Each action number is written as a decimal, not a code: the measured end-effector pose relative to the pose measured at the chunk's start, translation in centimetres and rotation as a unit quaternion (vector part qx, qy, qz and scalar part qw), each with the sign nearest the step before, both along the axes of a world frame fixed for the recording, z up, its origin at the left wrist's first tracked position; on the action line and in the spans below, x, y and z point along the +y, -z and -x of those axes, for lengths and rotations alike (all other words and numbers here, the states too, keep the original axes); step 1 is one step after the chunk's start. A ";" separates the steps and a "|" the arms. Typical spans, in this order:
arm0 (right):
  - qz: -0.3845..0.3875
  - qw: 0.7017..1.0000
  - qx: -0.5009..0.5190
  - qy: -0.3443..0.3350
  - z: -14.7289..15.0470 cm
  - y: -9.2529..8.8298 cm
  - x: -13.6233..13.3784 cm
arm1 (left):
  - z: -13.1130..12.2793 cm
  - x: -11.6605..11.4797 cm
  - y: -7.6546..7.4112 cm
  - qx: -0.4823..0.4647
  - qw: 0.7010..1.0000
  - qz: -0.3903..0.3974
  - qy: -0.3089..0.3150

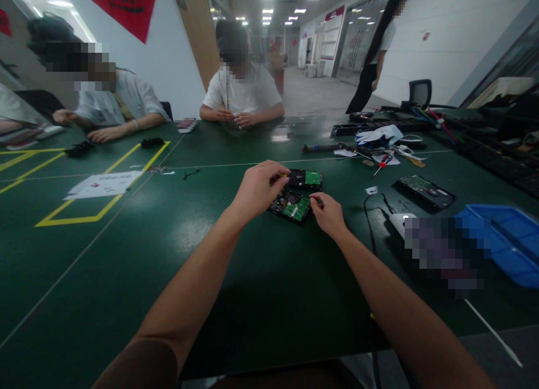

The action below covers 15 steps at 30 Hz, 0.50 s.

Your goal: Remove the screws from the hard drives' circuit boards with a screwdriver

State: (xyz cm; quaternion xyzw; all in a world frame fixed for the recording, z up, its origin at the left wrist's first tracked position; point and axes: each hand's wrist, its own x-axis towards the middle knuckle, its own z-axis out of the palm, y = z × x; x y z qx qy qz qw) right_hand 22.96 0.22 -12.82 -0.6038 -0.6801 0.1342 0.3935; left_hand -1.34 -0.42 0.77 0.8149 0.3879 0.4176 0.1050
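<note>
A black hard drive [292,205] with a green circuit board facing up lies on the green table [168,254] in front of me. My left hand [259,188] hovers over its left end, fingers curled in a pinch around a small yellow-tipped tool that I can barely make out. My right hand [327,212] rests at the drive's right edge, fingers pinched together on something too small to name. A second hard drive [306,178] with a green board lies just behind the first one.
A third drive [425,190] lies to the right, near a blue tray [509,240] and a black cable [373,220]. Gloves, screwdrivers and tools [379,145] sit further back. Two people sit across the table; one stands far right. Yellow tape lines [101,209] and a paper [103,184] lie left.
</note>
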 end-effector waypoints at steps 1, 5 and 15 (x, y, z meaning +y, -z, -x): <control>-0.006 1.000 -0.007 -0.002 0.0 -0.1 -0.1 | 0.0 0.0 0.0 0.002 1.000 -0.005 -0.005; -0.024 0.999 -0.029 -0.018 0.2 -0.1 -0.2 | 0.0 0.0 0.1 0.005 1.000 -0.012 -0.028; -0.059 0.993 -0.089 -0.045 0.1 0.1 0.0 | 0.0 0.1 0.0 0.017 1.000 -0.019 0.014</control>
